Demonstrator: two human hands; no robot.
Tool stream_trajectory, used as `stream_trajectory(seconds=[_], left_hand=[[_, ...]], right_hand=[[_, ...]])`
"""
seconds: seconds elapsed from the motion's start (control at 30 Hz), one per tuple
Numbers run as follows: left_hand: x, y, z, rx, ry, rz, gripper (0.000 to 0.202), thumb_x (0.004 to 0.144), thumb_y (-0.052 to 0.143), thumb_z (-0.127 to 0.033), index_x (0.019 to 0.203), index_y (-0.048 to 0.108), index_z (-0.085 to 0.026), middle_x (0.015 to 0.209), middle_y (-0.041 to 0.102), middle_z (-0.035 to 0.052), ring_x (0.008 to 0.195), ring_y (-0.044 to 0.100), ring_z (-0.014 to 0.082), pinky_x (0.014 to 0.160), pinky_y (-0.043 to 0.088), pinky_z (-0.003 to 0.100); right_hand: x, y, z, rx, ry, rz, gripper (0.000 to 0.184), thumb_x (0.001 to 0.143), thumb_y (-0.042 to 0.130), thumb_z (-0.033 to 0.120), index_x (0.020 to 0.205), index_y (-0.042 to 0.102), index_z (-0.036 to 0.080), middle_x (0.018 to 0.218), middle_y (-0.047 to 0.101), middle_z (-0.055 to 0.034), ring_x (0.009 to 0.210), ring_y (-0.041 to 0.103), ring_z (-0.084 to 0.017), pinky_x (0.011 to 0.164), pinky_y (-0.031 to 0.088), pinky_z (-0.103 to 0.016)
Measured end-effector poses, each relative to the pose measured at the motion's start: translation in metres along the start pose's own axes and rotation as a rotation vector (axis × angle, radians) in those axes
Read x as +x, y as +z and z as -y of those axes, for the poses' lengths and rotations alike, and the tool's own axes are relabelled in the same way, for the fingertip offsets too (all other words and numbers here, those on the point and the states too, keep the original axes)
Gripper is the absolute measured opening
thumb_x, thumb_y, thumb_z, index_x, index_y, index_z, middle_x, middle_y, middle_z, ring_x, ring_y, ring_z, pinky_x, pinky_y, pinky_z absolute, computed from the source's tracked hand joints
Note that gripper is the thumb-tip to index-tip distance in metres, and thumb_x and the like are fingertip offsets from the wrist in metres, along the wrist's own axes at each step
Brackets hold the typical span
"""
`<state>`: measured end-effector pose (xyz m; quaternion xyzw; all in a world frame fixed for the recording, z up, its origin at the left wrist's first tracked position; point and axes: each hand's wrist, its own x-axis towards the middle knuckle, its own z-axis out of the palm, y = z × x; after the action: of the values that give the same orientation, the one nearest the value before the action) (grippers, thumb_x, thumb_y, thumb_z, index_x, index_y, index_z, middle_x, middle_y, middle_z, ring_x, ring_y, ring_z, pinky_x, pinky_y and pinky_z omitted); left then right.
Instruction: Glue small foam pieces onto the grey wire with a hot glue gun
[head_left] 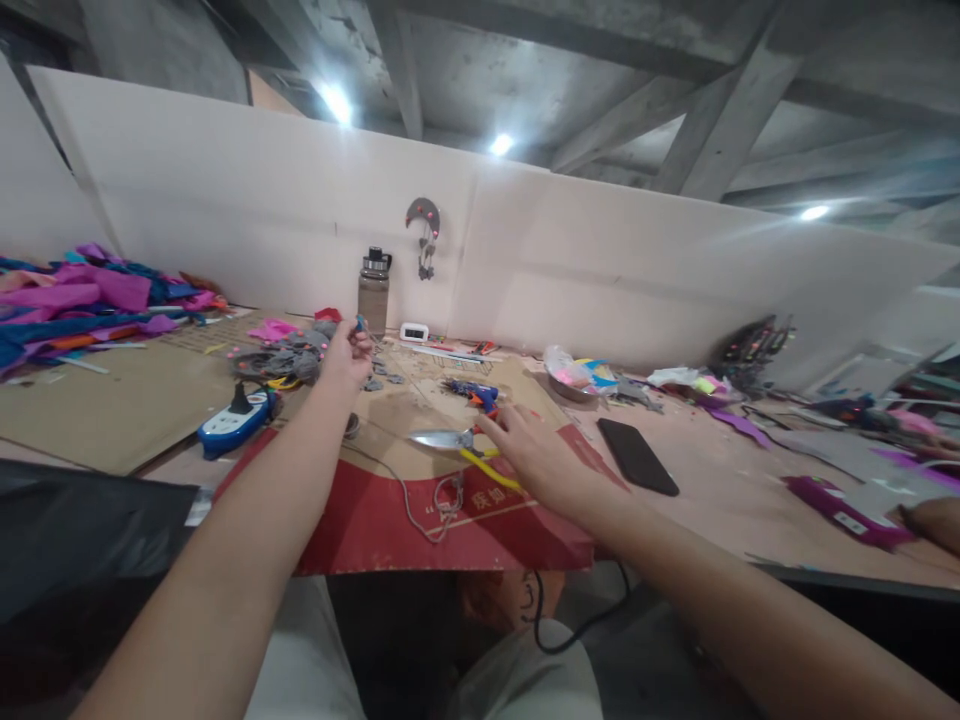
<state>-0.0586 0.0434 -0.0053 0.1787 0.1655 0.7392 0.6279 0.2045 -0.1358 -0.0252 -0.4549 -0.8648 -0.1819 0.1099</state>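
Note:
My left hand (349, 354) is raised over the left part of the board, fingers pinched on a small blue-grey piece (360, 323) whose kind is unclear. Grey scraps (386, 372) lie just beyond it. My right hand (529, 445) reaches over the board with its fingers partly extended, at the handle end of the scissors (439, 438). Whether it touches them is hard to see. A blue glue gun (480, 393) lies just past its fingertips. A yellow handle (487, 468) shows beneath that hand. Grey cord (442, 510) curls over the red front part of the board (352, 540).
A blue-and-white power strip (236, 420) sits left of my forearm. Behind stand a bottle (373, 295) and a small white clock (414, 332). A black phone (637, 457) lies at right, a bowl (574, 388) behind it. Another person's hand (934, 522) is beside a magenta power strip (847, 510).

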Motion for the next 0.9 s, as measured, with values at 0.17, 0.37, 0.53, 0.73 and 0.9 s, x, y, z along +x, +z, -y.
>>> stream_trajectory(seconds=[0.17, 0.37, 0.53, 0.73, 0.9], left_hand=[[0.001, -0.001, -0.009, -0.123, 0.003, 0.005, 0.015, 0.081, 0.049, -0.008, 0.068, 0.052, -0.014, 0.058, 0.058, -0.0013, 0.039, 0.04, -0.0007, 0.034, 0.029, 0.008], [-0.003, 0.003, -0.001, -0.099, -0.007, 0.047, 0.016, 0.08, 0.051, -0.005, 0.067, 0.051, -0.014, 0.053, 0.054, -0.0039, 0.038, 0.04, -0.0006, 0.035, 0.03, 0.008], [-0.002, 0.004, 0.003, -0.028, -0.037, 0.069, 0.014, 0.076, 0.058, -0.008, 0.066, 0.05, -0.014, 0.053, 0.054, -0.0037, 0.039, 0.041, -0.0004, 0.035, 0.031, 0.008], [-0.001, 0.0, 0.016, 0.347, -0.008, 0.055, 0.013, 0.075, 0.059, -0.014, 0.065, 0.05, -0.014, 0.051, 0.05, -0.0048, 0.038, 0.04, -0.0002, 0.035, 0.03, 0.009], [-0.016, -0.002, 0.05, 0.553, -0.041, 0.12, 0.013, 0.065, 0.067, -0.015, 0.066, 0.054, -0.014, 0.049, 0.049, -0.0043, 0.038, 0.044, 0.0036, 0.035, 0.031, 0.013]], right_hand=[[-0.011, 0.007, -0.022, -0.038, 0.097, -0.003, 0.056, 0.073, 0.049, 0.005, 0.127, 0.047, 0.02, 0.104, 0.058, -0.014, 0.094, 0.052, -0.027, 0.079, 0.043, -0.039], [-0.011, 0.026, -0.028, 0.108, 0.143, 0.024, 0.066, 0.068, 0.052, 0.009, 0.132, 0.043, 0.018, 0.102, 0.062, -0.0132, 0.093, 0.057, -0.025, 0.078, 0.045, -0.036], [-0.004, 0.022, -0.019, 0.313, 0.206, -0.057, 0.058, 0.07, 0.053, 0.015, 0.128, 0.048, 0.02, 0.101, 0.064, -0.0115, 0.087, 0.059, -0.023, 0.074, 0.046, -0.033], [-0.003, 0.01, -0.038, 0.494, 0.4, -0.273, 0.042, 0.075, 0.055, 0.029, 0.116, 0.058, 0.021, 0.092, 0.066, -0.0091, 0.076, 0.06, -0.021, 0.067, 0.045, -0.032], [-0.001, 0.031, -0.095, 0.556, 0.735, -0.38, 0.041, 0.063, 0.068, 0.04, 0.096, 0.067, 0.016, 0.06, 0.061, -0.0022, 0.053, 0.054, -0.016, 0.052, 0.04, -0.028]])
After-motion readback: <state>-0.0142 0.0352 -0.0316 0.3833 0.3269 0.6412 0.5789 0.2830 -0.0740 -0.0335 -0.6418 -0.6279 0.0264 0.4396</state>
